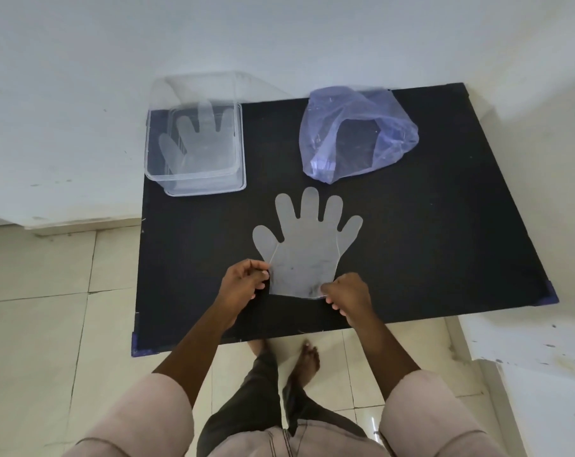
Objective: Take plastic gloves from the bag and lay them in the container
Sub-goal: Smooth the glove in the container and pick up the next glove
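Observation:
A clear plastic glove lies flat on the black table, fingers pointing away from me. My left hand pinches the glove's cuff at its left corner. My right hand pinches the cuff's right corner. A clear rectangular container stands at the table's far left, with another glove spread flat inside it. The bluish translucent bag lies crumpled at the far middle, its mouth open toward me.
A white wall runs behind the table. The table's near edge is just beyond my bare feet on the tiled floor. A white ledge stands at the right.

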Available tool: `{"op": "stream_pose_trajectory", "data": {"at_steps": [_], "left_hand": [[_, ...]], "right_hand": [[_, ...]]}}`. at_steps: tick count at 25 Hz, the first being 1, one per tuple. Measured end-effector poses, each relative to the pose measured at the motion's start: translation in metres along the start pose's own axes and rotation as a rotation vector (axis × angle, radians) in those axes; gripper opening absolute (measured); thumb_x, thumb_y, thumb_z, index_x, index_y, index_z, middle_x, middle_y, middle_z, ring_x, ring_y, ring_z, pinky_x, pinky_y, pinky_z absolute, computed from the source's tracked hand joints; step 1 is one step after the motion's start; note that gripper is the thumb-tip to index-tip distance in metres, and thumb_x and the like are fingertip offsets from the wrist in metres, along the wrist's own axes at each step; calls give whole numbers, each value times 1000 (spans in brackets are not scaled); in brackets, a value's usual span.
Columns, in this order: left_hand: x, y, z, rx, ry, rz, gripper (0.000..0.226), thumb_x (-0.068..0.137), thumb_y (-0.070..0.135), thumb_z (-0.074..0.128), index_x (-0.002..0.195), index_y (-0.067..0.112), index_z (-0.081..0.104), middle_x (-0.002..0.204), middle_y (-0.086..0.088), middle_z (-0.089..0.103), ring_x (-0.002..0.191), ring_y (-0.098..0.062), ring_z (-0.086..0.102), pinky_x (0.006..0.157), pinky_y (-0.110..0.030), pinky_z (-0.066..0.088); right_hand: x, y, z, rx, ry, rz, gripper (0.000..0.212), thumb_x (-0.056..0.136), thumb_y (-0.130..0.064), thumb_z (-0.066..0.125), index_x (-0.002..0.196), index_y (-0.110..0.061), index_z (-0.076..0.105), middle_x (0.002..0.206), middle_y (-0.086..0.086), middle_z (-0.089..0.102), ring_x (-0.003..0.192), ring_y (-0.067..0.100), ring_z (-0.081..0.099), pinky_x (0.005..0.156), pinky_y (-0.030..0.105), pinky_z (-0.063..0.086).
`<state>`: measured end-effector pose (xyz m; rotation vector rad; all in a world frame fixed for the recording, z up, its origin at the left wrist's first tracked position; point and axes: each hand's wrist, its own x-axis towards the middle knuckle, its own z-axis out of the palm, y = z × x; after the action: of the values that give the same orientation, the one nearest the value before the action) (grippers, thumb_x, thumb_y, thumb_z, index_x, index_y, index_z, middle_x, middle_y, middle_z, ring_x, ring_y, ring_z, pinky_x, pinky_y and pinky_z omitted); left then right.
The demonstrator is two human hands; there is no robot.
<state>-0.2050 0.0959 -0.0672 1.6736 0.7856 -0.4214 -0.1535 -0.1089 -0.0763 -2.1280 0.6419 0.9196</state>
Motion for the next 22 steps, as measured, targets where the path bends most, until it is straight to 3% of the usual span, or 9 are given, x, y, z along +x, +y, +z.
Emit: {"op": "stream_pose_trajectory", "data": {"at_steps": [2, 5, 8, 13, 17, 22], "left_hand": [[-1, -8, -4, 209, 37, 105, 22, 88, 4, 63, 100, 22, 65, 104, -4, 67, 96, -18, 63, 85, -31, 54], [-6, -20, -1, 548, 93, 284, 40, 82, 10, 71, 118, 23, 60, 122, 1, 55, 106, -16, 56, 96, -32, 52], [-8, -21, 9, 449, 129, 340, 44, 81, 11, 74, 121, 23, 60, 126, 1, 51, 107, -13, 54, 98, -30, 52], [-6, -20, 20, 350, 154, 377, 50, 75, 6, 80, 121, 18, 65, 120, 4, 51, 102, -11, 54, 87, -17, 52], [-4, -17, 22, 381, 127, 390, 53, 74, 3, 80, 123, 19, 65, 119, 7, 48, 105, -11, 54, 92, -22, 53], [-2, -13, 21, 362, 191, 449, 38, 76, 9, 79, 112, 19, 72, 113, 3, 57, 100, -11, 57, 93, -18, 50]], "right_hand": [[-5, -8, -2, 340, -111, 105, 9, 72, -13, 66, 73, -5, 64, 63, 7, 62, 49, 16, 49, 51, 25, 38], [-11, -19, -7, 663, -268, 234, 8, 77, -13, 66, 72, -7, 64, 60, 3, 60, 52, 13, 49, 52, 25, 38], [-13, -24, -12, 777, -338, 286, 11, 76, -16, 66, 68, -9, 63, 62, 2, 61, 56, 12, 52, 53, 25, 39], [-15, -30, -19, 869, -371, 323, 11, 73, -18, 68, 66, -11, 64, 57, 1, 63, 56, 12, 52, 51, 25, 39], [-18, -33, -25, 914, -365, 322, 9, 73, -18, 69, 68, -11, 65, 57, 1, 63, 56, 12, 52, 51, 24, 39], [-18, -35, -28, 940, -352, 312, 9, 73, -18, 69, 68, -12, 65, 60, 2, 63, 57, 12, 51, 54, 24, 39]]}}
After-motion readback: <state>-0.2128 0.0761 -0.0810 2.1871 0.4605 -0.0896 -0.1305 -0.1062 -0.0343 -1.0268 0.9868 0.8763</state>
